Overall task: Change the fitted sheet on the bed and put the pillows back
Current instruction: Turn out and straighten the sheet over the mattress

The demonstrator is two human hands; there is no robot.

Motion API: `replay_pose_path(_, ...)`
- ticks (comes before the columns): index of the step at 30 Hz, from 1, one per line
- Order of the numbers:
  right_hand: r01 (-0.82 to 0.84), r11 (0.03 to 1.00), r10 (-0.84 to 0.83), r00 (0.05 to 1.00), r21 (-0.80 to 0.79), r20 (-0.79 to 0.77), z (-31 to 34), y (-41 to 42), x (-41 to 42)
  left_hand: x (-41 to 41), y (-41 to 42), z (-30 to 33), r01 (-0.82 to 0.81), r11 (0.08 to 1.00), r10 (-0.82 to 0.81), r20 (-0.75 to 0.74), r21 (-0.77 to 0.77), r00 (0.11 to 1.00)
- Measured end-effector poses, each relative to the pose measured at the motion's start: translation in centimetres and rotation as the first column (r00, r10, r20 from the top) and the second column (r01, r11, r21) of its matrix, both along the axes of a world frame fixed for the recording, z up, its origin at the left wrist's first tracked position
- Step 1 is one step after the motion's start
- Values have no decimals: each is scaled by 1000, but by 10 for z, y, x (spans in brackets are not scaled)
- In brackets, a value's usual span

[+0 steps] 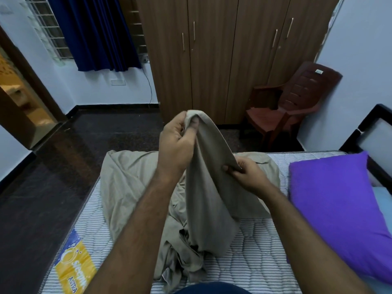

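A beige fitted sheet (pixel 131 187) lies crumpled in a heap on the bare striped mattress (pixel 254 247). My left hand (pixel 178 143) is raised above the heap and pinches a bunched edge of the sheet at the top. My right hand (pixel 244 172) grips the same lifted fold lower down on its right side, so the cloth hangs stretched between both hands. A purple pillow (pixel 335 209) rests on the mattress at the right, against the black headboard (pixel 373 128). A light blue pillow (pixel 384 200) peeks out beside it.
A brown wooden wardrobe (pixel 222 56) stands beyond the bed. A brown plastic chair (pixel 294 102) sits in the corner at the right. Dark floor (pixel 53 177) runs along the bed's left side toward an open doorway (pixel 19 98). A yellow-blue label (pixel 74 266) marks the mattress corner.
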State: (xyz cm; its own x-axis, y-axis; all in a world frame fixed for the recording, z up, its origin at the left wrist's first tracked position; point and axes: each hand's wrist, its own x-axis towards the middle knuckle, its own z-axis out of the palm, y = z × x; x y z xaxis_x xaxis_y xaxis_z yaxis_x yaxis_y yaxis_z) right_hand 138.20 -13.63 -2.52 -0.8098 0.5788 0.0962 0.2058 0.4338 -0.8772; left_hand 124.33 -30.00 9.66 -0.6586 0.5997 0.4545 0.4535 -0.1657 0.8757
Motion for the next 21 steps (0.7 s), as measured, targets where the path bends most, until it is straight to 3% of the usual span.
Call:
replay_pose_path(2, 89, 995, -89, 996, 45, -3, 0, 1, -2, 7, 0, 5, 50, 989, -73, 170, 137, 983)
replay_pose_path(4, 170, 983, -162, 981, 74, -107, 8, 2, -6, 7, 1, 4, 101, 985, -132, 240, 139, 962)
replay_pose_path(6, 211, 973, -183, 953, 93, -242, 29, -2, -10, 4, 2, -3, 168, 980, -154, 132, -103, 979)
replay_pose_path(8, 153, 984, -114, 927, 86, -356, 59, -10, -13, 7, 4, -8, 258, 877, -252, 68, -405, 965)
replay_pose_path(10, 46, 986, 20, 919, 159, -394, 83, -19, -17, 15, 7, -13, 316, 816, -321, 75, -484, 944)
replay_pose_path(13, 55, 946, 63, 935, 320, -349, 91, -20, -22, 14, 13, -15, 231, 860, -261, -3, -454, 965)
replay_pose_path(15, 71, 965, 29, 928, 252, -373, 80, -16, -21, 5, 9, -13, 113, 891, -187, -129, -439, 974)
replay_pose_path(17, 38, 986, 27, 924, 162, -382, 63, -13, -18, 0, 2, -7, 52, 945, -107, -156, -322, 982)
replay_pose_path(21, -58, 965, 123, 961, 255, -248, 34, -15, -20, 6, -4, 5, -21, 997, 7, -187, -69, 982)
